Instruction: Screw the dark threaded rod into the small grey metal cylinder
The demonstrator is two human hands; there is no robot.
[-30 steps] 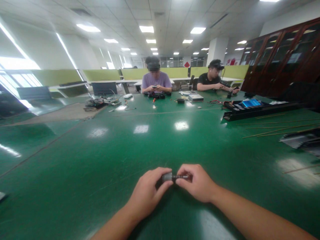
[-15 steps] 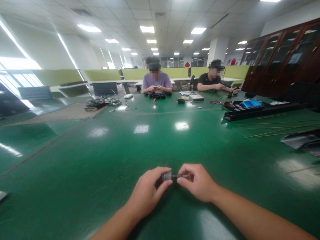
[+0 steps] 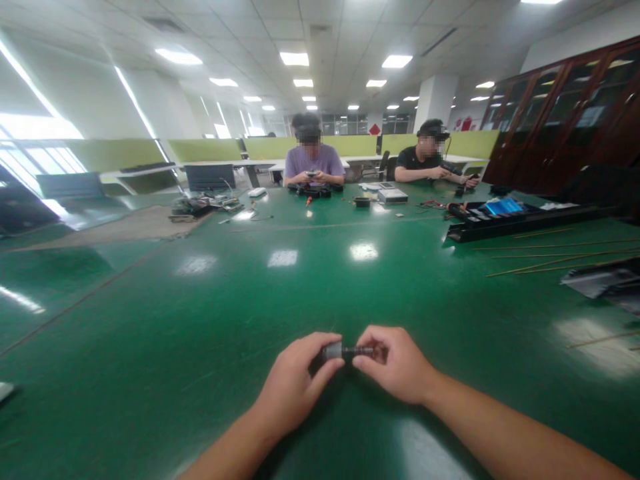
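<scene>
Just above the green table (image 3: 320,287), a small grey metal cylinder (image 3: 333,351) sits between the thumb and fingers of my left hand (image 3: 299,377). From its right end a thin dark ridged shaft (image 3: 351,351) sticks out sideways. The thumb and fingers of my right hand (image 3: 397,365) close around the shaft's far end. The two hands are a short gap apart. My fingers cover part of the cylinder and the shaft's tip, and I cannot tell what kind of part this is.
Across the table sit a person in purple (image 3: 314,163) and a person in black (image 3: 423,160), each handling something. Circuit boards (image 3: 205,205) lie at the far left. A black tray (image 3: 520,223), thin rods (image 3: 560,261) and dark metal parts (image 3: 607,280) occupy the right side.
Both hands keep the same grip in nearly the same place. They and the cylinder and shaft have shifted only very slightly.
</scene>
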